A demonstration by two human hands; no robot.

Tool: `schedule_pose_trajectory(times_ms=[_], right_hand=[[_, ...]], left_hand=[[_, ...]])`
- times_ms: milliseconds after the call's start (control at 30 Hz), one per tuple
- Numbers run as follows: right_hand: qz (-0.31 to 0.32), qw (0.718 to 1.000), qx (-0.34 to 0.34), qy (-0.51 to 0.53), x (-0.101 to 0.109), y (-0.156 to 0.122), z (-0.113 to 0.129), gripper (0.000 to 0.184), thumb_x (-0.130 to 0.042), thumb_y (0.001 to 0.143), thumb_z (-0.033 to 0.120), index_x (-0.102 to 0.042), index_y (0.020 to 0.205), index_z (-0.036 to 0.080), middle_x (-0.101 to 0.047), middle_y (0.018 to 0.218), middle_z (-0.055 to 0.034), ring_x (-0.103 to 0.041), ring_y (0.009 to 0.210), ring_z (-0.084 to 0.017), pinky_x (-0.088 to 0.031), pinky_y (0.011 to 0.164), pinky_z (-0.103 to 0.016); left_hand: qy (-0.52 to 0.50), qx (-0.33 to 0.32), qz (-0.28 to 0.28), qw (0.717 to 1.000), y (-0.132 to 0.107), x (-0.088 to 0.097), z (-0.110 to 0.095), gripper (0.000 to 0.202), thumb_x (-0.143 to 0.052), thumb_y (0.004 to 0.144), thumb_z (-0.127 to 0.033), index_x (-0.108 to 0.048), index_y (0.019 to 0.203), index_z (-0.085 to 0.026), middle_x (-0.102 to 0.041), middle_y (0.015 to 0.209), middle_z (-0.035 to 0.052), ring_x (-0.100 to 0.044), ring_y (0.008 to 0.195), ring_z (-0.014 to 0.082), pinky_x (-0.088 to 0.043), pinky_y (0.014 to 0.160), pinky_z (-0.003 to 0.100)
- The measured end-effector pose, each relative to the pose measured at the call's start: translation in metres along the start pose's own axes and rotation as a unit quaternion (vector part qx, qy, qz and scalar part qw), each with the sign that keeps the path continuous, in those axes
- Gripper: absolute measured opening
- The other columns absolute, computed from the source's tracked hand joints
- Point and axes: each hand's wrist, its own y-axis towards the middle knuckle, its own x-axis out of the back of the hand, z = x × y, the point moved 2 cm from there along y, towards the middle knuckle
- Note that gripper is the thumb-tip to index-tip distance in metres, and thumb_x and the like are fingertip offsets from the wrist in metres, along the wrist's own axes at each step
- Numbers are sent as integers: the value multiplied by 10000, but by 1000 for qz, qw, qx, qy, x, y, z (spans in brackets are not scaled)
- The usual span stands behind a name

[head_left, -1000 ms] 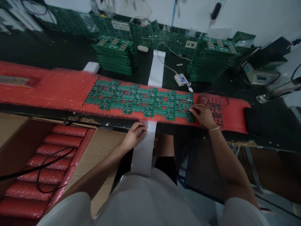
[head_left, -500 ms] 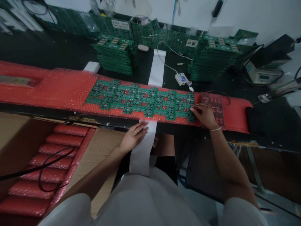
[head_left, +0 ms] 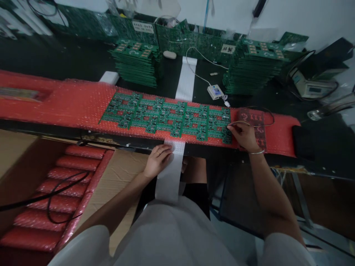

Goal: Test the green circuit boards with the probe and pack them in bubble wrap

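Before me lies a row of green circuit boards [head_left: 172,117] on red bubble wrap [head_left: 74,99]. My right hand [head_left: 244,136], its fingertips pinched together, holds a thin wire [head_left: 256,126] by its end at the row's right edge. The wire loops away to the right over a dark red patterned sheet [head_left: 260,135]. My left hand [head_left: 158,159] is at the table's front edge, fingers closed on the side of a white label strip [head_left: 177,147]. This strip hangs down toward my lap, and its upper part shows behind the bubble wrap. The left thumb is hidden.
Two stacks of green boards [head_left: 135,64] [head_left: 253,70] stand at the back. Between them sit a small white device with a screen [head_left: 215,91] and its cable. A meter-like box [head_left: 313,87] is at right. Below left, an open carton [head_left: 127,162] holds several red bubble-wrapped packs [head_left: 74,175].
The left fingers have curled in more on the label strip and shifted slightly left. The right hand keeps its pinch on the wire at nearly the same spot. The boards stay put.
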Motion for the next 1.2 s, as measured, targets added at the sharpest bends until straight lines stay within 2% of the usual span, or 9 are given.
schedule_pose_trajectory(times_ms=[167, 300, 400, 467, 600, 700, 800, 900, 1200], right_hand=[[2, 1000, 0, 3, 0, 0, -1, 315, -596, 911, 514, -722, 863, 229, -744, 892, -69, -690, 855, -248, -548, 831, -424], [1, 1000, 3, 11, -1, 1, -1, 307, -604, 911, 500, -720, 860, 221, -743, 889, -68, -687, 857, -240, -544, 825, -406], [-7, 1000, -2, 11, -1, 2, -1, 316, -611, 905, 510, -720, 857, 217, -740, 864, -61, -681, 835, -230, -540, 813, -394], [-14, 1000, -2, 13, -1, 2, -2, 326, -608, 906, 517, -718, 854, 214, -738, 856, -59, -678, 825, -225, -535, 809, -388], [-30, 999, -3, 34, -2, 3, -4, 339, -597, 915, 522, -712, 848, 211, -735, 865, -66, -672, 819, -223, -525, 800, -385], [-56, 998, -7, 38, -1, 3, -5, 341, -606, 909, 524, -707, 832, 208, -727, 836, -66, -658, 776, -219, -519, 764, -380], [-69, 997, -15, 36, 0, 4, -5, 326, -614, 907, 514, -704, 835, 209, -722, 811, -57, -648, 743, -213, -516, 727, -372], [-64, 997, -16, 46, 0, 4, -6, 303, -614, 913, 497, -699, 836, 217, -729, 848, -54, -665, 798, -214, -523, 771, -372], [-72, 996, -1, 60, -3, 4, -8, 305, -608, 919, 501, -692, 831, 221, -737, 863, -60, -679, 831, -222, -530, 813, -395]], left_hand=[[-12, 25, 5, 1000, 1, 0, -2, 142, -559, 937, -208, -666, 844, -226, -724, 1061, 55, -631, 1048, 214, -534, 938, 420], [-53, 38, 16, 998, 7, 19, -15, 138, -562, 924, -203, -666, 837, -226, -711, 1075, 61, -615, 1065, 215, -523, 948, 412], [-95, 41, 31, 994, 31, 35, -38, 110, -579, 922, -213, -675, 868, -225, -690, 1099, 59, -598, 1081, 212, -497, 971, 417], [-133, 26, 58, 989, 57, 34, -59, 98, -592, 925, -218, -681, 884, -222, -676, 1106, 54, -599, 1071, 205, -482, 975, 412], [-186, -19, 163, 969, 121, -14, -98, 87, -651, 881, -185, -700, 816, -215, -663, 1048, 37, -610, 1033, 199, -467, 975, 403], [-157, 6, 194, 968, 161, -67, -114, 99, -676, 834, -127, -724, 787, -200, -655, 1030, 46, -598, 1030, 212, -461, 993, 410], [-112, 28, 209, 971, 182, -103, -119, 99, -682, 818, -115, -747, 796, -187, -650, 1051, 66, -565, 1078, 243, -455, 1008, 415], [-78, 36, 222, 971, 188, -113, -121, 90, -684, 824, -148, -764, 811, -187, -637, 1072, 81, -539, 1104, 271, -444, 1012, 434], [-9, 40, 253, 967, 188, -113, -130, 102, -673, 835, -193, -771, 809, -193, -600, 1152, 93, -507, 1134, 321, -454, 955, 459]])
